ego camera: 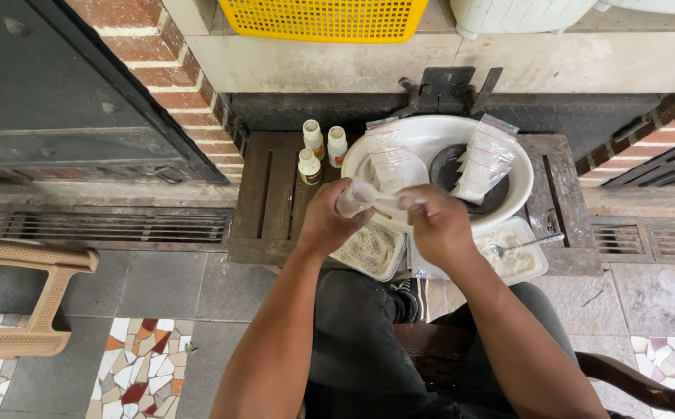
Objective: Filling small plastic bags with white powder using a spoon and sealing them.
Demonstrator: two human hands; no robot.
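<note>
Small bottle (350, 199): clear plastic, held tilted between both hands, above the near rim of the white basin and over the tub of powder, so that anything spilled would seem to fall into a container rather than onto the desk.
Left hand (324, 223): fingers curled closed around the bottle's body, gripping it from the left side.
Right hand (438, 225): fingers pinched narrow on a thin white piece (390, 202) that reaches toward the bottle's mouth; whether it is a spoon or a funnel cannot be told.
White basin (438, 132): just beyond the hands, on the dark wooden desk (263, 194); it holds several clear zip bags (486, 155) and a dark round dish, all kept within easy reach.
Tub of powder (370, 250): directly under the left hand, open.
Second tub (520, 256): right of the right hand, with pale powder and a metal spoon (525, 244) resting in it, handle pointing away to the right.
Three capped bottles (318, 151): standing upright together beyond and left of the left hand, apart from the bottle being handled.
Yellow crate (326, 17): far beyond the hands, on the ledge above.
</note>
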